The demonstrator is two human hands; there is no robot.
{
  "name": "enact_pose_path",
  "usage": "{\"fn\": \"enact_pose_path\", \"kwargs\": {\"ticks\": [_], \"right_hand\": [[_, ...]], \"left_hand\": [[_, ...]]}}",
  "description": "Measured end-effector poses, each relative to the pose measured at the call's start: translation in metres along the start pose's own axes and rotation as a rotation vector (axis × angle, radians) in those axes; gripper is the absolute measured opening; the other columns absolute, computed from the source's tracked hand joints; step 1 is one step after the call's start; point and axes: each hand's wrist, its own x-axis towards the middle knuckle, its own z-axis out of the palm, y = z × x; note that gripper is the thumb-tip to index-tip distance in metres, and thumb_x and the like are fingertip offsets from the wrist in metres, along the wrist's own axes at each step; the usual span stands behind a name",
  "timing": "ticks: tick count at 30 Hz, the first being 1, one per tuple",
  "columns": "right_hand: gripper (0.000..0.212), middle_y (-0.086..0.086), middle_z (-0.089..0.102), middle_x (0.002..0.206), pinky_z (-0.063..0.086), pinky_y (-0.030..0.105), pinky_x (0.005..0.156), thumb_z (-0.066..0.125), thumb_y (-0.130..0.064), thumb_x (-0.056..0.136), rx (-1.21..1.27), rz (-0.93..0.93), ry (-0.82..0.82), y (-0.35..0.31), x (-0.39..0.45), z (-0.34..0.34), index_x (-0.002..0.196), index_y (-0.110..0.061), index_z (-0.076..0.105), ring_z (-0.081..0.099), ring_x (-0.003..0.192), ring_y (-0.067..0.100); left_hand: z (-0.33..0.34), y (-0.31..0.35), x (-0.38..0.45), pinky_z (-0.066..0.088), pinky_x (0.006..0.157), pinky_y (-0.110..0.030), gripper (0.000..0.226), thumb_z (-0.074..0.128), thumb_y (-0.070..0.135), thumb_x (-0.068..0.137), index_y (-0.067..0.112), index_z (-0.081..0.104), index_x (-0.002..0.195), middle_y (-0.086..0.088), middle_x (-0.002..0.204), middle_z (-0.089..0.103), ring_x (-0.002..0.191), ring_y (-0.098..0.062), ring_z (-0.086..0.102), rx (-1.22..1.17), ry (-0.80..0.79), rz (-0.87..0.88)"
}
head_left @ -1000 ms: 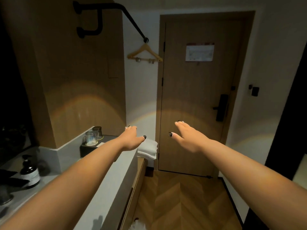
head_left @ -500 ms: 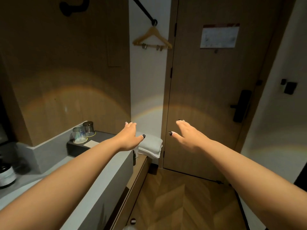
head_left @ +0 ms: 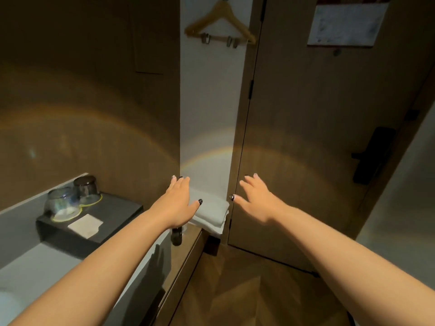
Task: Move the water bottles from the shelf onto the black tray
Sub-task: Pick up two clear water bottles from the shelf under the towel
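Note:
A black tray [head_left: 110, 217] sits at the far end of the grey counter, carrying two upturned glasses [head_left: 70, 198] and a white card [head_left: 86, 225]. On a low wooden shelf [head_left: 188, 245] beside the counter, a dark bottle top [head_left: 177, 236] shows just under my left wrist; the rest of it is hidden. My left hand [head_left: 177, 203] is stretched forward with straight fingers, above the shelf and holding nothing. My right hand [head_left: 257, 200] is also stretched forward and spread, empty, in front of the door.
Folded white towels [head_left: 211, 212] lie on the shelf against the wall. A wooden door [head_left: 317, 137] with a black handle [head_left: 372, 158] stands ahead, and a wooden hanger [head_left: 220, 24] hangs above. The grey counter [head_left: 47, 267] runs along the left; wood floor [head_left: 247, 297] lies below.
The view has moved closer to the tray, shelf and door. Both hands stay outstretched and empty; the bottle top on the shelf has come into sight.

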Motion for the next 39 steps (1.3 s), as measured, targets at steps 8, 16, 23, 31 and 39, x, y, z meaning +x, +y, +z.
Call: {"fn": "enact_pose_path", "kwargs": {"ticks": [8, 16, 23, 31, 39], "right_hand": [[0.068, 0.004, 0.0, 0.162, 0.007, 0.039, 0.119, 0.032, -0.048, 0.098, 0.176, -0.023, -0.033, 0.051, 0.095, 0.027, 0.152, -0.012, 0.01, -0.013, 0.147, 0.019], [0.07, 0.003, -0.001, 0.162, 0.005, 0.038, 0.119, 0.032, -0.048, 0.098, 0.206, -0.075, -0.139, 0.121, 0.173, 0.043, 0.152, -0.012, 0.006, -0.012, 0.148, 0.018], [0.069, -0.003, -0.001, 0.162, 0.003, 0.032, 0.118, 0.034, -0.047, 0.098, 0.169, -0.267, -0.135, 0.178, 0.252, 0.022, 0.153, -0.017, 0.004, -0.011, 0.147, 0.013], [0.069, -0.001, 0.003, 0.161, 0.003, 0.033, 0.118, 0.036, -0.046, 0.098, 0.192, -0.384, -0.205, 0.2, 0.335, 0.032, 0.153, -0.016, 0.007, -0.007, 0.148, 0.014], [0.066, 0.002, 0.009, 0.161, 0.008, 0.034, 0.118, 0.042, -0.042, 0.097, 0.228, -0.432, -0.354, 0.157, 0.426, 0.107, 0.152, -0.016, 0.014, 0.002, 0.148, 0.019]], "left_hand": [[0.009, -0.015, 0.105, 0.013, 0.118, -0.04, 0.074, 0.043, 0.034, 0.098, 0.007, 0.001, 0.151, -0.013, 0.16, 0.0, 0.147, -0.023, -0.009, -0.044, -0.017, -0.094], [0.043, -0.014, 0.181, 0.02, 0.117, -0.041, 0.083, 0.047, 0.037, 0.095, 0.015, -0.011, 0.15, -0.017, 0.158, -0.006, 0.147, -0.029, 0.01, -0.151, -0.02, -0.241], [0.068, 0.004, 0.242, 0.015, 0.118, -0.036, 0.08, 0.047, 0.037, 0.095, 0.013, -0.007, 0.151, -0.015, 0.159, 0.001, 0.148, -0.023, 0.002, -0.213, 0.018, -0.362], [0.092, -0.01, 0.276, 0.032, 0.113, -0.036, 0.09, 0.051, 0.036, 0.093, 0.021, -0.019, 0.148, -0.004, 0.159, 0.015, 0.138, -0.026, 0.036, -0.328, 0.056, -0.525], [0.131, -0.097, 0.318, 0.043, 0.101, -0.034, 0.087, 0.048, 0.031, 0.096, 0.018, -0.02, 0.148, -0.003, 0.157, 0.023, 0.12, -0.025, 0.054, -0.468, 0.084, -0.739]]}}
